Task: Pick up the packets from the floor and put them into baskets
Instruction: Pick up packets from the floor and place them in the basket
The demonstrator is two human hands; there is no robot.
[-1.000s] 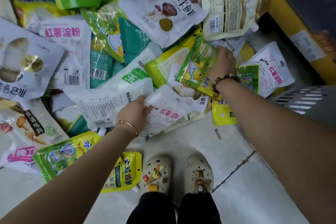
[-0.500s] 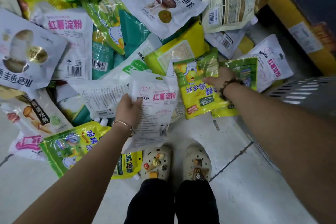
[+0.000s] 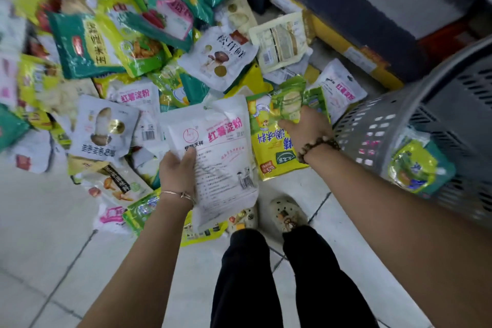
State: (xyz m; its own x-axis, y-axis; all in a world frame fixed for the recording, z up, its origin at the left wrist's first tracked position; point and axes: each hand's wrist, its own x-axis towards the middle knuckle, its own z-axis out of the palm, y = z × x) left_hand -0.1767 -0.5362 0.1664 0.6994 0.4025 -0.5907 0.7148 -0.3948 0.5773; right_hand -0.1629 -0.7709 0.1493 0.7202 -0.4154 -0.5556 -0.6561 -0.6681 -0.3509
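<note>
Raised: white packet [image 3: 223,152] | left hand [image 3: 177,170] grips | long axis points away

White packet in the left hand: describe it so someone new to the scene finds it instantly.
From the grey slotted basket on the right, move left past the right hand gripping yellow-green packets. At frame centre the left hand holds the white packet. Unlike the similar pink-lettered packets lying in the pile, it is lifted clear.
</note>
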